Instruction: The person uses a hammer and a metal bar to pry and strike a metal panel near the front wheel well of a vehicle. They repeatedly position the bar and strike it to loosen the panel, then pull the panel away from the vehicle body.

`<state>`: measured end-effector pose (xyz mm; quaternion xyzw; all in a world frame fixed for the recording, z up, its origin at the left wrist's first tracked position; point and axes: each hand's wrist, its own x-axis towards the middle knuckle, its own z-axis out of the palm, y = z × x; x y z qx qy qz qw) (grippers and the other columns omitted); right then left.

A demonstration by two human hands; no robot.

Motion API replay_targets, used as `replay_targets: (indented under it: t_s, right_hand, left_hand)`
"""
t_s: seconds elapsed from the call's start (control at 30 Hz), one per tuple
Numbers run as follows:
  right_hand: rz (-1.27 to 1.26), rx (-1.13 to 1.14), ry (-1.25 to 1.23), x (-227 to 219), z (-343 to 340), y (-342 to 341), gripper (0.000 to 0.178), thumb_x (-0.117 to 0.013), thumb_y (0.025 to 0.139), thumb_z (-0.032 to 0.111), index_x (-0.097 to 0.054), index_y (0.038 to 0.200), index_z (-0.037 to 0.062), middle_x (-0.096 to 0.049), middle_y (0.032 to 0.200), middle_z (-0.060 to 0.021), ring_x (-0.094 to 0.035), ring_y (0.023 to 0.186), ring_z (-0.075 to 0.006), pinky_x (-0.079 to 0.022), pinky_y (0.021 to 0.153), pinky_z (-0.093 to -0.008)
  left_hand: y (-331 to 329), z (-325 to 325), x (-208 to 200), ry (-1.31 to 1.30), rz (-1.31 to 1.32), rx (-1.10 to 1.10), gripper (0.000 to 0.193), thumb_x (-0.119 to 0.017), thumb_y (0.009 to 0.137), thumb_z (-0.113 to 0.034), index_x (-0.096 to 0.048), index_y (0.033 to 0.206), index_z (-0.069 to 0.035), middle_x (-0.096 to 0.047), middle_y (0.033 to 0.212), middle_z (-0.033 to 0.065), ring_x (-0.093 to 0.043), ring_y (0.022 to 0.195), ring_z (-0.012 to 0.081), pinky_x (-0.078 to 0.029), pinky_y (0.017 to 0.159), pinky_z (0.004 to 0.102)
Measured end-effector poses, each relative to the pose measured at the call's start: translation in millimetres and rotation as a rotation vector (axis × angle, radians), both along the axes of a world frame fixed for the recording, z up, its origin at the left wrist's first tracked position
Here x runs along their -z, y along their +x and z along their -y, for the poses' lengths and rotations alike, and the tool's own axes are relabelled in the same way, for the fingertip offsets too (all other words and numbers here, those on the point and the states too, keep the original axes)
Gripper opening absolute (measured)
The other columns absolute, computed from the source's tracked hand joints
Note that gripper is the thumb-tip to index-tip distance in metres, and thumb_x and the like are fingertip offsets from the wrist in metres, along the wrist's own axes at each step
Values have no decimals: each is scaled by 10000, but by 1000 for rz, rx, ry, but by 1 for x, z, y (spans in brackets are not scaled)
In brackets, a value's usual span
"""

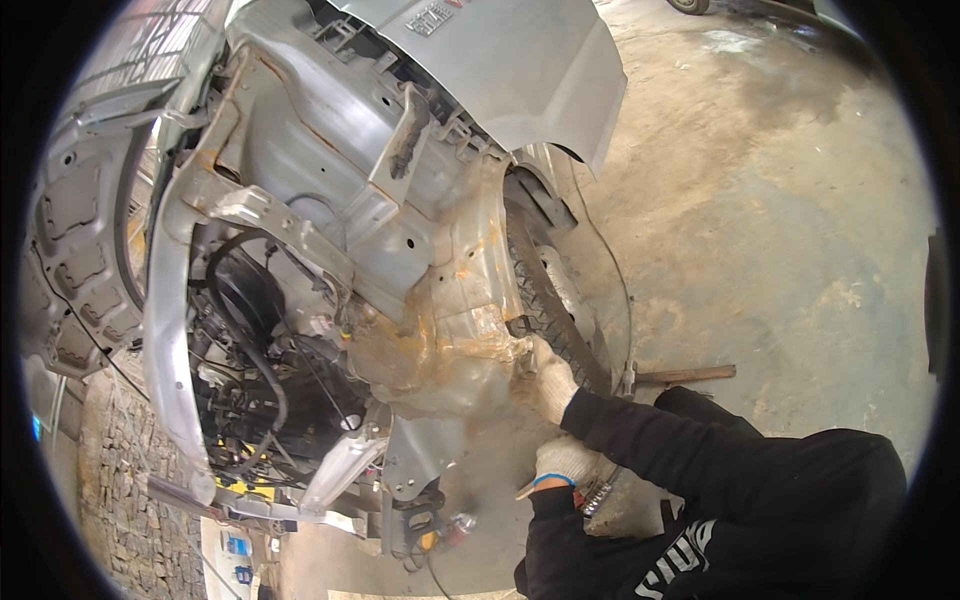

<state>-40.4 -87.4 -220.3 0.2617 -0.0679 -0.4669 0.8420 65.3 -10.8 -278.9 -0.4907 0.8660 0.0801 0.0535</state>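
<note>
My right hand (553, 388), in a cream knitted glove, is raised to the rusty lower edge of the bare inner wheel arch (470, 280), just beside the tyre (545, 300). Its fingers are curled at that edge, and what they grip is hidden. Below it, my left hand (567, 461) wears a similar glove with a blue cuff. That hand looks closed, its fingers mostly turned away, and whatever it holds does not show. A metal coil spring (600, 494) lies close beside the left wrist.
The exposed engine bay (250, 310) with hoses and wires is at the left, near a detached-looking inner panel (85, 220). A silver door (530, 60) stands at the top. A wooden piece (686, 374) and a cable (608, 250) are on the concrete floor (780, 250).
</note>
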Motion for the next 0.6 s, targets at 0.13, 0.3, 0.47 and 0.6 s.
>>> replay_targets:
  t_s: [0.13, 0.3, 0.47, 0.6]
  right_hand:
    - [-805, 312, -262, -12, -7, 4, 420, -535, 930, 545, -597, 977, 132, -605, 812, -94, -597, 674, -283, -482, 606, -442]
    - [-1016, 331, -182, -7, -2, 5, 401, -476, 997, 464, -603, 1061, 90, -614, 860, -41, -604, 768, -168, -516, 680, -318]
    - [-1168, 558, -219, -1, 2, 10, 374, -482, 987, 450, -629, 1021, 108, -630, 867, -37, -621, 779, -170, -503, 607, -292]
    - [-1153, 512, -265, -8, -4, 4, 310, -500, 962, 404, -594, 1097, 141, -633, 960, -7, -590, 813, -144, -475, 596, -281]
  left_hand:
    - [-3, -4, 10, -64, -182, 120, 370, -623, 808, -443, -729, 864, -93, -707, 865, 181, -690, 816, 359, -550, 712, 477]
    - [-19, -6, -4, -143, -236, 160, 325, -617, 797, -428, -729, 811, -123, -710, 807, 150, -692, 750, 347, -547, 683, 488]
    - [-15, -17, -27, 22, 4, 32, 351, -584, 811, -396, -717, 923, -92, -710, 918, 165, -682, 861, 337, -520, 789, 467]
    - [-6, -26, -31, -12, -252, -131, 351, -589, 769, -361, -695, 913, -60, -704, 906, 166, -672, 860, 345, -509, 777, 476]
